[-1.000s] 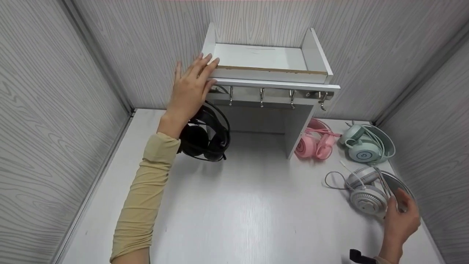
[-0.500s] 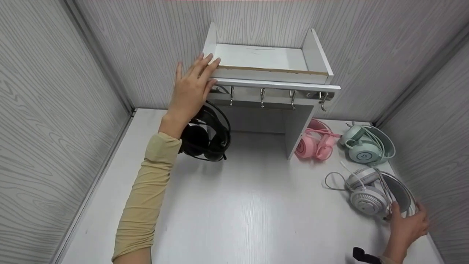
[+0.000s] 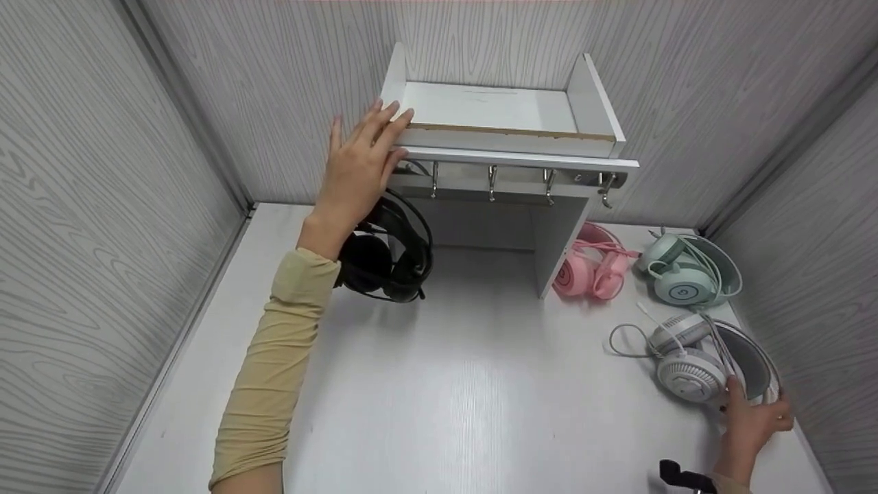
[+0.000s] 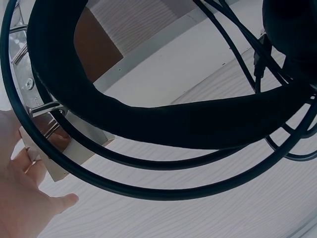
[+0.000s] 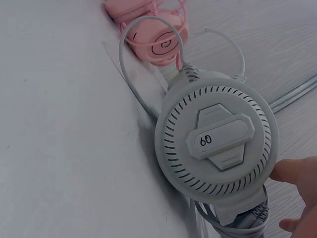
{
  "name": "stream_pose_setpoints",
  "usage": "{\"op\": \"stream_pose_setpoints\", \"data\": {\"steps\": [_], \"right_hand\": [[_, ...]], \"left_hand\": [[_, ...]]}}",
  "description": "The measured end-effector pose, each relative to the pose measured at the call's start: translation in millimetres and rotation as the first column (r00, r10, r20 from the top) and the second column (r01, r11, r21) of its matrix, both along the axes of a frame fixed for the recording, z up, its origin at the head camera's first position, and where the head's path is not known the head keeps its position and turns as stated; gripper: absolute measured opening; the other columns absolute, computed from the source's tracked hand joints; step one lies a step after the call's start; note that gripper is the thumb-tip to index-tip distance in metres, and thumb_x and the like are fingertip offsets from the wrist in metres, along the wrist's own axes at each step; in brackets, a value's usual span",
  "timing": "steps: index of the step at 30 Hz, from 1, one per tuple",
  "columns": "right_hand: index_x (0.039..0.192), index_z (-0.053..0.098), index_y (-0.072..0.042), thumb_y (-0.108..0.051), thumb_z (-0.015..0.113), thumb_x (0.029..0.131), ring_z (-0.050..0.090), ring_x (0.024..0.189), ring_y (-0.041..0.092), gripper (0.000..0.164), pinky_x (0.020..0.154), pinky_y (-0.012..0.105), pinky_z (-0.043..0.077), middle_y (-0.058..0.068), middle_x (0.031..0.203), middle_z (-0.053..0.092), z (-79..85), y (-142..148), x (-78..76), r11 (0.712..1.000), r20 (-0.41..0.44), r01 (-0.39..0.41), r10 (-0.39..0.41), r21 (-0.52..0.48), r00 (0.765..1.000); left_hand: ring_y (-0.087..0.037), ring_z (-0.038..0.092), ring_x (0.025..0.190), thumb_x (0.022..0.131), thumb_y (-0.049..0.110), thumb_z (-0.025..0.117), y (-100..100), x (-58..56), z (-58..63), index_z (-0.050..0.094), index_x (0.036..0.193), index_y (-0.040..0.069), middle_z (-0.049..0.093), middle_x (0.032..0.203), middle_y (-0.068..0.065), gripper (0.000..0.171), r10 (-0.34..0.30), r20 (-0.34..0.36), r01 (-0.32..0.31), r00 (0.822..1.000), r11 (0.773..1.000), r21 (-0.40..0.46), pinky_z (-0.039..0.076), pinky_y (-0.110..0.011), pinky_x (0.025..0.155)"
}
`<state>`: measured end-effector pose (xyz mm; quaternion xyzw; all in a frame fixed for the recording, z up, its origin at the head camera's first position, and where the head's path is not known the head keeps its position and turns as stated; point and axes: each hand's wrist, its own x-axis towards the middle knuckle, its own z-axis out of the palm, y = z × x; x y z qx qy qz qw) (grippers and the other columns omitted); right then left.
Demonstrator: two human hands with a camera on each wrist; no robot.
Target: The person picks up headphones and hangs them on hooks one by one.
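Observation:
My left hand (image 3: pixel 357 168) rests with straight, spread fingers on the left end of the white shelf rack (image 3: pixel 507 140). Below that hand, black headphones (image 3: pixel 384 254) hang from the rack's hooks; in the left wrist view their padded headband (image 4: pixel 163 124) spans the foreground. At the right of the table, white headphones (image 3: pixel 689 374) lie with their cable bundled. My right hand (image 3: pixel 754 418) grips their headband at the near end, thumb on the inner side and fingers round the outside. The right wrist view shows the ear cup (image 5: pixel 218 141) marked 60 beside my fingers.
Pink headphones (image 3: pixel 590 267) sit against the rack's right side panel (image 3: pixel 562 240). Green headphones (image 3: pixel 686 274) lie just behind the white ones. Several metal hooks (image 3: pixel 492 182) line the rack's front. Grey wood-grain walls enclose the table (image 3: pixel 439 398).
My right hand has moved toward the near right end of the white headphones and its fingers have closed round the headband. The left hand has stayed on the rack.

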<state>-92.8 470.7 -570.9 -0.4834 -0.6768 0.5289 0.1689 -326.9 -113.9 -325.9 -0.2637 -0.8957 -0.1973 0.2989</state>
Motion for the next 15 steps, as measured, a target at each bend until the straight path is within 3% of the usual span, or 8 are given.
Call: {"op": "stream_pose_setpoints", "data": {"steps": [8,12,15], "right_hand": [[0.161,-0.013,-0.015,-0.051,0.058,0.094,0.004,0.154,0.038,0.104,0.125,0.041,0.011,0.025,0.165,-0.008,-4.0,11,1.7,0.996,0.049,-0.023,0.027,-0.086,0.998],[0.158,-0.021,-0.018,-0.055,0.059,0.093,-0.001,0.155,0.033,0.110,0.125,0.036,0.007,0.024,0.165,-0.014,-3.1,13,2.4,0.989,0.043,-0.015,0.021,-0.150,0.999],[0.158,-0.022,-0.021,-0.057,0.062,0.090,-0.001,0.156,0.026,0.113,0.124,0.031,0.009,0.019,0.166,-0.014,-2.6,14,0.5,0.980,0.044,0.035,-0.027,-0.197,0.999]], "left_hand": [[-0.022,0.028,0.152,0.108,0.040,0.043,2,-0.6,-0.2,0.044,0.155,0.023,0.041,0.160,-0.004,0.050,-0.005,0.002,0.005,1.000,1.000,-0.003,0.008,-0.064,0.122],[-0.021,0.029,0.152,0.108,0.038,0.044,3,-0.1,-0.4,0.045,0.155,0.023,0.042,0.159,-0.004,0.049,-0.012,-0.011,0.012,1.000,1.000,0.007,0.009,-0.064,0.121],[-0.021,0.030,0.152,0.108,0.038,0.044,4,0.1,-0.4,0.045,0.155,0.024,0.042,0.159,-0.004,0.049,-0.011,-0.015,0.011,1.000,1.000,0.008,0.009,-0.064,0.121]]}}
